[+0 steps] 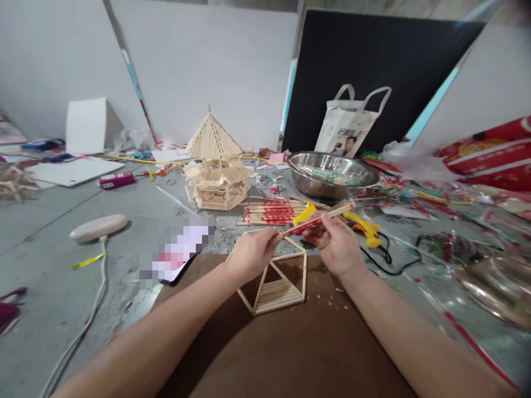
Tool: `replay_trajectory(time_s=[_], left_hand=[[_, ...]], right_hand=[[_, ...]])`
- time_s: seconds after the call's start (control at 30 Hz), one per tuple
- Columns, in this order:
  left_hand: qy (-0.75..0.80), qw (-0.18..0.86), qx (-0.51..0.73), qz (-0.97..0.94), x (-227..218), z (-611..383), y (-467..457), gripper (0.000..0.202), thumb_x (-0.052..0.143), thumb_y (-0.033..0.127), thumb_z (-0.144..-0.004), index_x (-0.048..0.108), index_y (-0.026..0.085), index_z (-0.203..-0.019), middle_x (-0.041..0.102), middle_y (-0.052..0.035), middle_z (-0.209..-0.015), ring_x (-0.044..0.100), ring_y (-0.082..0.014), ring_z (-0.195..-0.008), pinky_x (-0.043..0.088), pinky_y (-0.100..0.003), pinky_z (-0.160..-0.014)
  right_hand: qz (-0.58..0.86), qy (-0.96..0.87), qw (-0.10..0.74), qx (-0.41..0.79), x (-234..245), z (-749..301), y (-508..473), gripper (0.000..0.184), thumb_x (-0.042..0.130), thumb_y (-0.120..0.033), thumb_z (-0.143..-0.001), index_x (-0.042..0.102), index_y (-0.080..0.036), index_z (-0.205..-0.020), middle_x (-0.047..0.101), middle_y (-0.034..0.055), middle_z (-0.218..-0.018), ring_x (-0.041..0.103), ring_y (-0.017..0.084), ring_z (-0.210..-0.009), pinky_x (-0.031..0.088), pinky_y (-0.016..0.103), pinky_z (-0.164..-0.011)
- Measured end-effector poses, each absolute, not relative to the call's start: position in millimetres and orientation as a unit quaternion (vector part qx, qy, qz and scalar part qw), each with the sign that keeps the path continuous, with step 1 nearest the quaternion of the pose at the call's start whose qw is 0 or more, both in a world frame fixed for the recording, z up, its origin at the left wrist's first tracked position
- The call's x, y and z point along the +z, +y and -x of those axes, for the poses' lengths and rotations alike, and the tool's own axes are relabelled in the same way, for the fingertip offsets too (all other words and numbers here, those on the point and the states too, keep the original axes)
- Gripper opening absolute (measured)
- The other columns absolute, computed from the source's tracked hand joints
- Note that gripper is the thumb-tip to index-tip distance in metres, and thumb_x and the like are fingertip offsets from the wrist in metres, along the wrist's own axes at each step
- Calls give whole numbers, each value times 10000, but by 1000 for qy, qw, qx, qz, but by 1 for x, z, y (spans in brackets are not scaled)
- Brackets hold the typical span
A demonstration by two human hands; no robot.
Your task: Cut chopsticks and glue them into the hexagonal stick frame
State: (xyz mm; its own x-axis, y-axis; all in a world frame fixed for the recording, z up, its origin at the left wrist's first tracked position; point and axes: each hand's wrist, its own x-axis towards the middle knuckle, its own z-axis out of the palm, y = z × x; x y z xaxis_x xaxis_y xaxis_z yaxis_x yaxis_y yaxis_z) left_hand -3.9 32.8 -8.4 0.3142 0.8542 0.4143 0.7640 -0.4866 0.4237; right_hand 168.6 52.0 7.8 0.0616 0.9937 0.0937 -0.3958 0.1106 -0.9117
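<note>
A pair of disposable chopsticks (306, 224), its wrapper printed in red, is held slanting up to the right between both hands. My left hand (254, 253) pinches its lower left end. Closed near its upper part is my right hand (339, 244). Beneath them, on a brown board (265, 354), lies a flat frame of light wooden sticks (306, 276) with one triangular section filled in by parallel sticks; my left hand and wrist hide part of it. Just behind the hands is a pile of red-printed wrapped chopsticks (267, 211). A yellow glue gun (367, 228) lies beside my right hand, partly covered.
A stick-built model (218, 188) and a stick roof (213, 138) stand behind. Steel bowls (352, 185) and a white bag (342, 127) are at the back right. A phone (178, 254) and a white power strip (99, 228) lie left. Wrappers and cords litter the right.
</note>
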Motion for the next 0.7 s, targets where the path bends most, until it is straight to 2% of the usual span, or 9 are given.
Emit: replay_trajectory(time_s=[0.2,0.37,0.57,0.7], left_hand=[[516,58,273,-810,-12,4,39,395,256,453,-825,523,195,-692,559,-17,-568,500,-125,-499,287,-214,-478],[504,75,282,-813,-17,4,42,385,261,440,-828,520,188,-693,554,-21,-568,486,-121,-499,296,-211,-488],[502,94,291,-809,-20,2,40,368,275,420,-829,511,181,-678,537,-16,-561,462,-108,-486,299,-204,-487],[503,107,270,-814,-16,-2,35,357,270,411,-831,495,181,-676,513,-3,-526,429,-99,-456,277,-197,-461]], right_hand=[[388,-322,632,588,-11,-177,54,208,638,-351,-611,571,-171,-689,580,-37,-522,535,92,-449,467,233,-454],[389,-316,625,599,-16,-174,52,226,676,-336,-565,584,-161,-674,588,-37,-527,532,74,-454,465,207,-474],[374,-326,612,616,-17,-171,49,192,667,-325,-580,595,-169,-666,584,-49,-535,524,63,-460,452,192,-477],[360,-353,576,643,-19,-161,39,199,662,-315,-588,622,-147,-688,603,-19,-571,524,74,-469,449,213,-491]])
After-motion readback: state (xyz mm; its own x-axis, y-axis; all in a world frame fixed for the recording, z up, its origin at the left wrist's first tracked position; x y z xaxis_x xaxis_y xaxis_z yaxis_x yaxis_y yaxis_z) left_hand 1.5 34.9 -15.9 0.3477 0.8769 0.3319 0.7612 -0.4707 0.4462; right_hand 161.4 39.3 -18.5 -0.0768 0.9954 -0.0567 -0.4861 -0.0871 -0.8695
